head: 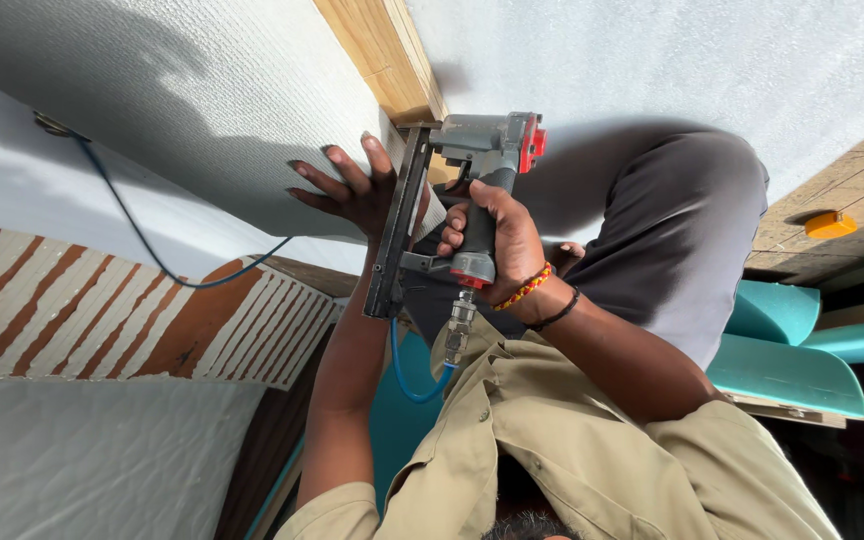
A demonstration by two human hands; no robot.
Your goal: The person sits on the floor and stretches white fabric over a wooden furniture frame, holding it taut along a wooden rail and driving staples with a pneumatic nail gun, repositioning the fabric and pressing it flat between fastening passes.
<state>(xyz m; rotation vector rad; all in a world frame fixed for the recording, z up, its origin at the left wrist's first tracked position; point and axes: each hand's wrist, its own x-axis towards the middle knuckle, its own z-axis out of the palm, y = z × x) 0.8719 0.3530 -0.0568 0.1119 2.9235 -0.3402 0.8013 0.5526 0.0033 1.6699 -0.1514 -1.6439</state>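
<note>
Evidently the right hand [497, 240] grips the stapler [452, 190], nose at twelve o'clock against the wood strip [382, 50]. Just at nine o'clock, the left hand [352, 190] spreads open fingers [337, 165] flat, pinning the white fabric [202, 110] taut.

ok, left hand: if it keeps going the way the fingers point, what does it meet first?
The left hand lies on the white textured fabric, fingers pointing toward the wooden strip; that strip probably comes first, though depth is unclear.
</note>
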